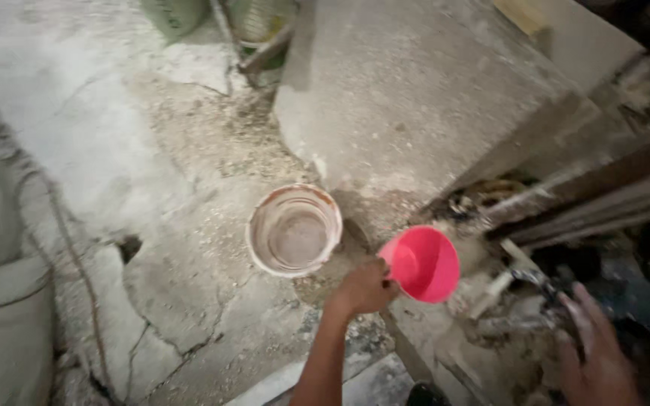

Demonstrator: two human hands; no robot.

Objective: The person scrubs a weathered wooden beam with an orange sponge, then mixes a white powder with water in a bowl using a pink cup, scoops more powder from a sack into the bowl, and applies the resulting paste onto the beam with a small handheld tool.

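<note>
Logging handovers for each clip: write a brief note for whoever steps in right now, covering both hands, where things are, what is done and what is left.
Left hand: holds the pink mug by its near side, tipped, mouth facing the camera; contents cannot be told.
Right hand: reaches to the tap at lower right; grip blurred.
White bucket: upright on the cracked concrete floor, left of the mug, beside the concrete block.
Done: mug in hand.
Left: bucket looks almost empty.
</note>
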